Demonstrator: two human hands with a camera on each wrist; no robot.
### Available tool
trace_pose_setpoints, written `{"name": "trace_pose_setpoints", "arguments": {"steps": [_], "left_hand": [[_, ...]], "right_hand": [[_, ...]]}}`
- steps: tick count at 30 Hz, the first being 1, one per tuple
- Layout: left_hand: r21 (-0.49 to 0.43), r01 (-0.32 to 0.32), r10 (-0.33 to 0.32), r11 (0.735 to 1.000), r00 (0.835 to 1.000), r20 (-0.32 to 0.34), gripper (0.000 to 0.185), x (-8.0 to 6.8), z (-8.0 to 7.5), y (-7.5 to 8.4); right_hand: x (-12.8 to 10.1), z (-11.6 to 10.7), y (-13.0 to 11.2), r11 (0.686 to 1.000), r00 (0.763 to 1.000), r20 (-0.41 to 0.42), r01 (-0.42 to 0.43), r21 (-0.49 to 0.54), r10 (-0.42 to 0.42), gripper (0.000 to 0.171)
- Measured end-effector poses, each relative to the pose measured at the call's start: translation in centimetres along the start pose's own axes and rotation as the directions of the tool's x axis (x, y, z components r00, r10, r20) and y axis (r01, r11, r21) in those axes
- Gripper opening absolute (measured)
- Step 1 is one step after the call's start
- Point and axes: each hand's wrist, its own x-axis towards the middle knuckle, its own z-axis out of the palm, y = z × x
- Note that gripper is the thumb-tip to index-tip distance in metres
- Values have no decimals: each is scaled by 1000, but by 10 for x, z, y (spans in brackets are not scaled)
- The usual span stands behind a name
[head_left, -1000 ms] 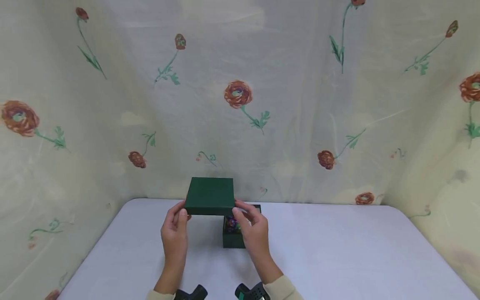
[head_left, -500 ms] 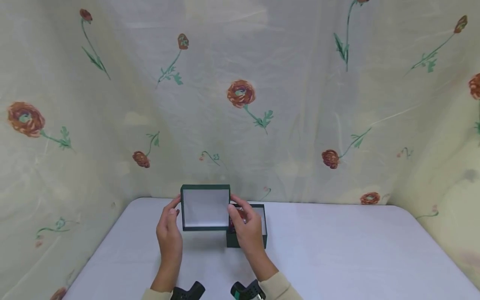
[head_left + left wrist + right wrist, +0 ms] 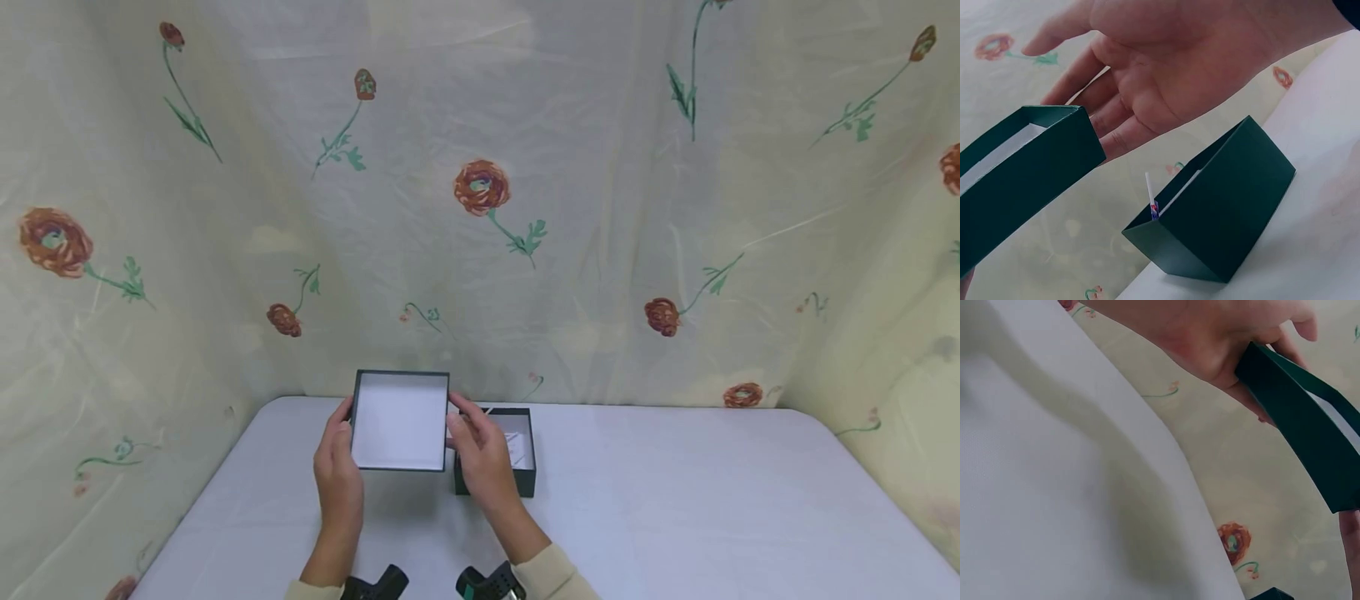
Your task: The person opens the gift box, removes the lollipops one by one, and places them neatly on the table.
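Note:
Both hands hold a square dark green box lid (image 3: 400, 421) in the air, its white inside turned towards me. My left hand (image 3: 337, 475) holds its left edge; in the left wrist view the fingers lie against the lid's end and the thumb stands off it. My right hand (image 3: 487, 467) grips the right edge, with a lid corner (image 3: 1260, 365) tucked among its fingers. Behind that hand stands the uncovered green box (image 3: 1229, 206) on the table. A white stick (image 3: 1150, 187) with a colourful wrapped end pokes up over its rim. Most of the contents are hidden.
The table (image 3: 675, 500) wears a white cover. Pale cloth (image 3: 585, 250) with printed red flowers hangs behind it and along both sides. Dark cameras (image 3: 375, 583) sit on both wrists, close to each other above the table's near part.
The lid was level with its green top up; it has tipped so that its white inside faces me. It has shifted slightly left, and more of the box's inside shows.

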Motion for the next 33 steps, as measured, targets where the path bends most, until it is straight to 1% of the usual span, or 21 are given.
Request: {"name": "trace_pose_setpoints", "arguments": {"steps": [3,7,10,13,17,20,24,27,31,33], "left_hand": [[5,22,-22,1000,1000,-7,47,1,-1,-3],[18,61,-60,998,998,-25,48,2,-3,-7],[28,81,-80,996,996,-40,49,3,-4,-10],[28,81,-80,996,995,-58,48,2,-4,-13],[7,92,-91,996,991,-103,48,1,-5,-17],[-9,112,-113,994,985,-132,48,0,-5,-21],[-21,137,-139,990,979,-148,49,1,-6,-28],[-28,152,-154,988,976,-157,48,2,-7,-32],[-42,168,-173,985,971,-168,47,1,-7,-39],[-48,185,-191,981,966,-172,46,0,-8,-43]], "right_hand": [[2,5,14,1000,1000,-12,-3,-31,2,43],[6,11,34,995,999,-44,-10,-97,6,43],[6,16,38,989,997,-68,-35,-143,25,44],[5,19,38,982,994,-84,-78,-170,64,46],[3,24,38,982,992,-86,-103,-157,90,46],[1,28,38,983,993,-80,-101,-151,89,46],[-2,31,40,983,993,-70,-107,-151,97,46],[-3,32,42,984,992,-65,-113,-139,105,43],[-5,34,44,981,990,-42,-137,-136,132,40],[-6,35,46,976,987,-27,-162,-146,159,40]]}}
